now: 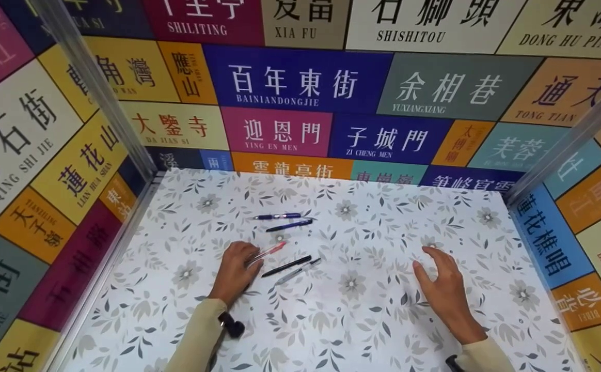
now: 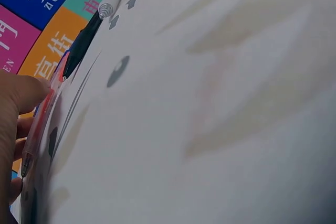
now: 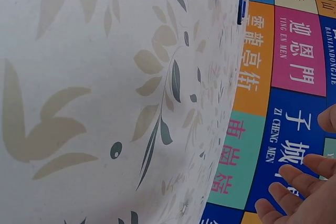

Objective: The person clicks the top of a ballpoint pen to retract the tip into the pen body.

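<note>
My floral tabletop (image 1: 383,325) stands among bright panels (image 1: 278,132) reading "YING EN MEN" and "SHISHITOU"; my left hand (image 1: 234,271) pinches a red pen (image 1: 273,249), my right hand (image 1: 446,289) is loose.

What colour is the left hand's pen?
Red and see-through; the pen shows best in the left wrist view.

The white table (image 1: 383,320) was patterned with grey leaves and flowers.
Left of the middle, a blue pen (image 1: 280,216) lay farthest, a second blue pen (image 1: 289,225) just nearer. Nearer still, a black pen (image 1: 287,266) slanted rightward and away, a clear pen (image 1: 296,272) just beside it.
</note>
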Action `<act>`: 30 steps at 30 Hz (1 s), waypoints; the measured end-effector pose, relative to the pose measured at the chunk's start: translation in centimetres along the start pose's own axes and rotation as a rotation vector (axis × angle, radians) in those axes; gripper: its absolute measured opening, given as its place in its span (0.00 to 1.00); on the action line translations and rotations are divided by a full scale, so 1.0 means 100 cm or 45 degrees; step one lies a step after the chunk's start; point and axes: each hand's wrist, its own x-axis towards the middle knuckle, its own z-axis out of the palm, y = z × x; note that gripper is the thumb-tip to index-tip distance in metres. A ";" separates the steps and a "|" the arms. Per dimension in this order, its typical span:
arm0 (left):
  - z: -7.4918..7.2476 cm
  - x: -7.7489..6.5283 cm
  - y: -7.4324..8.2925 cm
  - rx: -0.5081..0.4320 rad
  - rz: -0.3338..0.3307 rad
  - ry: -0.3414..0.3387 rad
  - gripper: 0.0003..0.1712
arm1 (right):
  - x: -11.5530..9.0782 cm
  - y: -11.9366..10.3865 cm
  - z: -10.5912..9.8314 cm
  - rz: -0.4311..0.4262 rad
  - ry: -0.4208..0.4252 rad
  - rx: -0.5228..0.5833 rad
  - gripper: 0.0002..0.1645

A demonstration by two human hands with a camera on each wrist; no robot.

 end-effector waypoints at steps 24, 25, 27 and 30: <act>0.002 0.000 -0.008 0.020 0.034 0.047 0.08 | -0.010 0.007 0.006 0.225 -0.032 0.235 0.21; 0.002 0.000 -0.007 0.021 0.025 0.047 0.08 | -0.011 0.007 0.006 0.239 -0.036 0.234 0.20; 0.002 0.000 -0.007 0.028 0.009 0.044 0.07 | -0.012 0.006 0.007 0.259 -0.044 0.230 0.20; 0.002 0.000 -0.007 0.035 -0.011 0.041 0.06 | -0.013 0.006 0.008 0.267 -0.049 0.219 0.20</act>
